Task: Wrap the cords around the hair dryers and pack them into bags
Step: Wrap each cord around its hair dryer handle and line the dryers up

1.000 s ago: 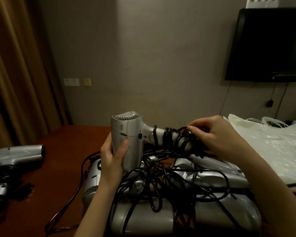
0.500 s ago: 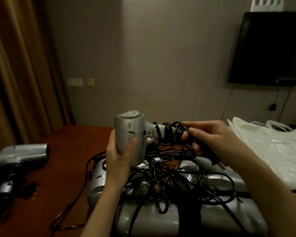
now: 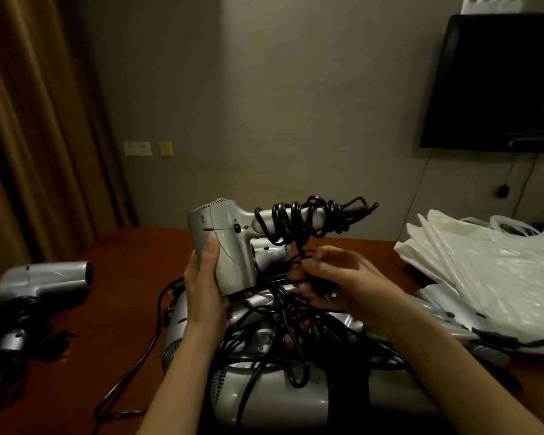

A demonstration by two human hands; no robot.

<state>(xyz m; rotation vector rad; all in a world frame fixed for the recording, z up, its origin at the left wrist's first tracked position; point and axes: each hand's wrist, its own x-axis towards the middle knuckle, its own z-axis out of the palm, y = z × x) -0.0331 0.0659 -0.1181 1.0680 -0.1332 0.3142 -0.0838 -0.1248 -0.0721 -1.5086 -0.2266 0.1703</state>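
My left hand (image 3: 206, 285) grips the barrel of a silver hair dryer (image 3: 230, 243), held up over the table with its handle pointing right. A black cord (image 3: 299, 222) is coiled several times around that handle. Below the handle, my right hand (image 3: 336, 277) pinches the loose end of the cord near its plug. Under both hands lies a pile of silver hair dryers (image 3: 274, 394) tangled in black cords. A stack of white plastic bags (image 3: 490, 277) lies on the right of the table.
Another silver hair dryer (image 3: 44, 279) with its cord bunched lies at the left of the brown table (image 3: 123, 277). A loose cord (image 3: 132, 372) loops toward the front left. A dark TV (image 3: 496, 83) hangs on the back wall, curtains on the left.
My right hand has dropped from the wrapped handle to below it, now pinching the cord end. The held dryer has risen and its coiled handle is uncovered.
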